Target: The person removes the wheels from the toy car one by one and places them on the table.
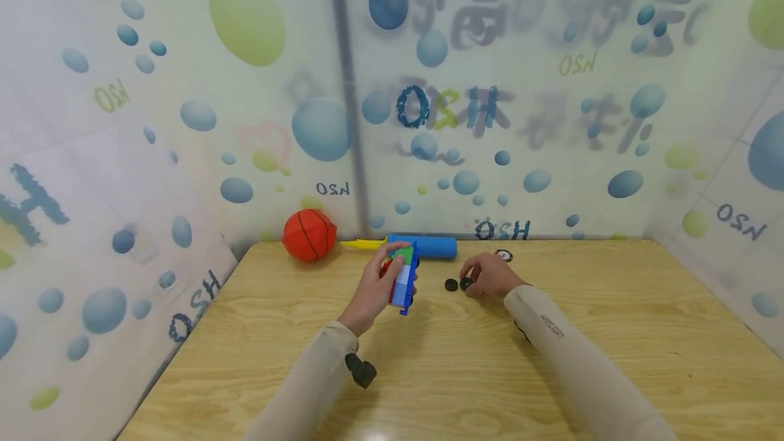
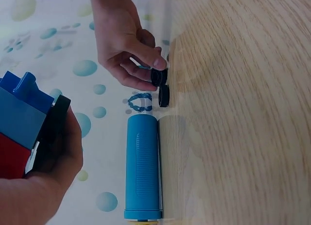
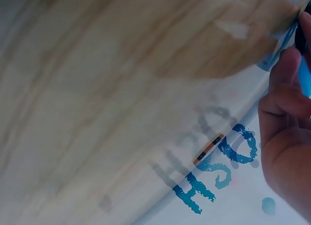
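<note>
My left hand (image 1: 367,290) grips a toy block vehicle (image 1: 402,283) with a blue base, black wheels and green, white, light blue and red blocks. It is held above the table, tilted up on its end. In the left wrist view, part of the toy (image 2: 22,111) shows with the fingers curled around it. My right hand (image 1: 492,274) is low over the table, pinching a small black wheel (image 2: 158,77) between thumb and fingers. Close beside that wheel, a second black wheel (image 1: 451,285) lies on the table. In the right wrist view, the pinched wheel is partly cut off at the edge.
Along the back of the wooden table (image 1: 582,332) lies a blue cylinder (image 1: 431,247) with a yellow nozzle (image 1: 365,244). A red ball (image 1: 308,235) with black lines sits at the back left. Behind my right hand is a small round black-and-white disc (image 1: 505,255). Printed sheeting (image 1: 429,175) stands behind.
</note>
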`<state>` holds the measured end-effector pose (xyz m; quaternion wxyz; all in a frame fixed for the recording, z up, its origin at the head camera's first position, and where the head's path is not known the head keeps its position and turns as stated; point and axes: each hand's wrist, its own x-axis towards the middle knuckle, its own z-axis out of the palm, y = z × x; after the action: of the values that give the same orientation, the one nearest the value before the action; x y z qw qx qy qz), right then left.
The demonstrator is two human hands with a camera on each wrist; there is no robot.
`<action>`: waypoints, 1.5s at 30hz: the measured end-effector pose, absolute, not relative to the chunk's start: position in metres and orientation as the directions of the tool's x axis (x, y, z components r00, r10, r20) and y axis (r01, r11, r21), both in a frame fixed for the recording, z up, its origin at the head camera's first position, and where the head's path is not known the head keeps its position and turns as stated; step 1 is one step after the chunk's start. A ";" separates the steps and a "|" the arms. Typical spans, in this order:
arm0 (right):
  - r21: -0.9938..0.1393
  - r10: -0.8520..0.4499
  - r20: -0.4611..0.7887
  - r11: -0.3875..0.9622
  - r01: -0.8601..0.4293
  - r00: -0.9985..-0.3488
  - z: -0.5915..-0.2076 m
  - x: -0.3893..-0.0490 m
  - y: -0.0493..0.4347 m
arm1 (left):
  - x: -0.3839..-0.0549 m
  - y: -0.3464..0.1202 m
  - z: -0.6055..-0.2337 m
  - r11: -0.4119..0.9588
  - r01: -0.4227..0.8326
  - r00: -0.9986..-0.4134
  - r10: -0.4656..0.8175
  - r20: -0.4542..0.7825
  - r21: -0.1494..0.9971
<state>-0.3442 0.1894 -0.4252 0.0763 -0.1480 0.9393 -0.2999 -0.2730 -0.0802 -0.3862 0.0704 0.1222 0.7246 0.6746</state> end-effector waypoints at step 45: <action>-0.657 -0.458 0.104 0.635 -0.407 -0.883 -0.389 -0.319 0.182 | -0.274 -0.080 -0.384 -0.033 0.028 -0.956 0.292 0.037 0.999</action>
<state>-0.3193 0.1822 -0.3893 0.0365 -0.2395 0.9033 -0.3541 -0.2742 -0.0801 -0.3837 0.0928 0.1161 0.6890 0.7094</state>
